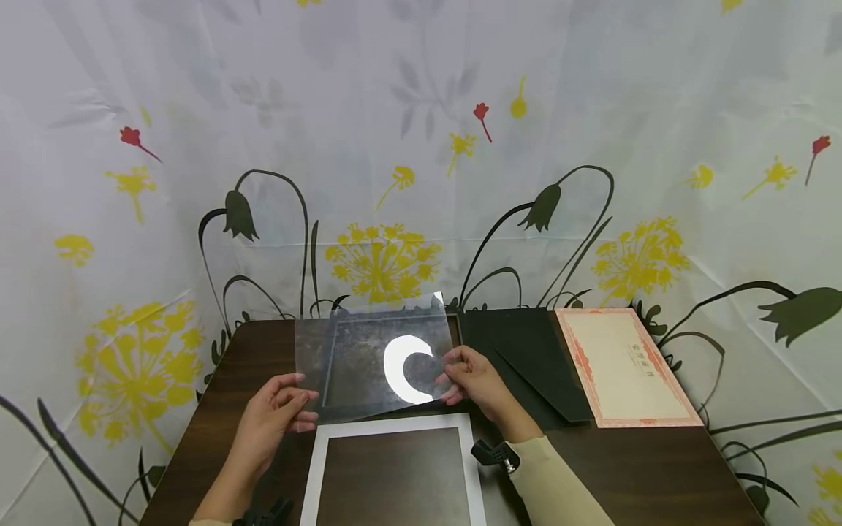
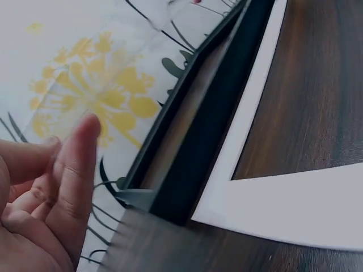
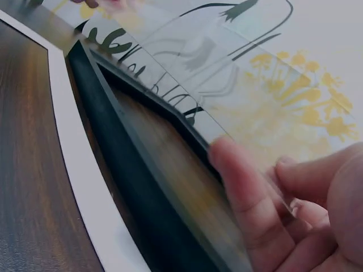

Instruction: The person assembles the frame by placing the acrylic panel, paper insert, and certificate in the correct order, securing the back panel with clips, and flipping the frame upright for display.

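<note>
Clear sheet (image 1: 358,369) above black frame (image 2: 210,124).
Left hand (image 1: 276,413) pinches its left edge between nearly closed thumb and fingers; right hand (image 1: 478,378) pinches its right edge likewise.

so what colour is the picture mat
The mat is plain white, clearest in the head view.

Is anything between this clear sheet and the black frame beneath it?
Nothing visible stands between them: the sheet, held by the left hand and right hand, is above the frame. The white mat lies on its near side.

Black frame (image 2: 214,116), white mat (image 1: 395,425)
</note>
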`<act>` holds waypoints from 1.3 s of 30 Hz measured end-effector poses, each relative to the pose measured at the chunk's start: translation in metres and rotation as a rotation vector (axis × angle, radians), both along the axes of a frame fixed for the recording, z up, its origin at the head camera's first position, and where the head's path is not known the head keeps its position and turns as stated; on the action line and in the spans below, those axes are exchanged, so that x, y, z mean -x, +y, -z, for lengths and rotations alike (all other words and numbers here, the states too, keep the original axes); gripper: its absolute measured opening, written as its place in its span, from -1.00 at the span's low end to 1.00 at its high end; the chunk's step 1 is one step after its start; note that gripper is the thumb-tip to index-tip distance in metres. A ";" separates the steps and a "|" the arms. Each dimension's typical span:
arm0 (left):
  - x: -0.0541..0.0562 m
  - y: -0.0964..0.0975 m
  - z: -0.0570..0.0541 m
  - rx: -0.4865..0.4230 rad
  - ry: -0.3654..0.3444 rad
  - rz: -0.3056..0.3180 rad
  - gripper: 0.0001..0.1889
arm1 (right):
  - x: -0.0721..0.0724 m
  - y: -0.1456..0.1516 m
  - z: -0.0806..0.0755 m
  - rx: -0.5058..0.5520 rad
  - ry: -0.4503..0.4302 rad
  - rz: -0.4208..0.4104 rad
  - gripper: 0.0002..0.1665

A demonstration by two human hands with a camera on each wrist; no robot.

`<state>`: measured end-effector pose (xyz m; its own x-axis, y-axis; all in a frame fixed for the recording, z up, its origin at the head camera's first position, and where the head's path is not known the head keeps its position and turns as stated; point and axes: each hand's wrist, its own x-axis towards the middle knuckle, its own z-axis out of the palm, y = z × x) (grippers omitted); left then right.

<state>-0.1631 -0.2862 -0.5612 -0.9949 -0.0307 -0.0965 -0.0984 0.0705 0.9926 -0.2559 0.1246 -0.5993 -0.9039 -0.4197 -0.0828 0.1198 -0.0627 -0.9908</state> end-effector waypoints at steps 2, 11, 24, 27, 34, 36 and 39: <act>0.007 0.003 0.004 0.009 0.027 -0.011 -0.43 | 0.001 -0.001 0.001 0.011 0.004 0.045 -0.68; 0.027 0.017 0.019 0.041 0.058 -0.085 -0.45 | 0.002 0.000 0.007 -0.005 0.003 0.233 -0.74; 0.033 0.011 0.037 0.635 -0.020 0.136 0.11 | 0.005 -0.001 0.012 -0.015 -0.018 0.328 -0.72; 0.033 0.010 0.039 0.605 -0.069 0.181 0.18 | 0.005 -0.001 0.013 -0.025 -0.030 0.336 -0.72; 0.033 0.002 0.041 0.508 -0.105 0.208 0.13 | 0.004 -0.002 0.013 -0.049 -0.014 0.337 -0.70; 0.034 0.001 0.041 0.502 -0.095 0.221 0.13 | 0.004 -0.003 0.012 -0.051 -0.013 0.340 -0.70; 0.035 -0.001 0.041 0.503 -0.084 0.234 0.13 | 0.003 -0.004 0.010 -0.057 -0.014 0.344 -0.70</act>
<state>-0.1984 -0.2876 -0.6026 -0.9703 0.1271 -0.2057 -0.1004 0.5625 0.8207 -0.2592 0.1209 -0.6094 -0.9903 -0.0847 -0.1104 0.1146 -0.0462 -0.9923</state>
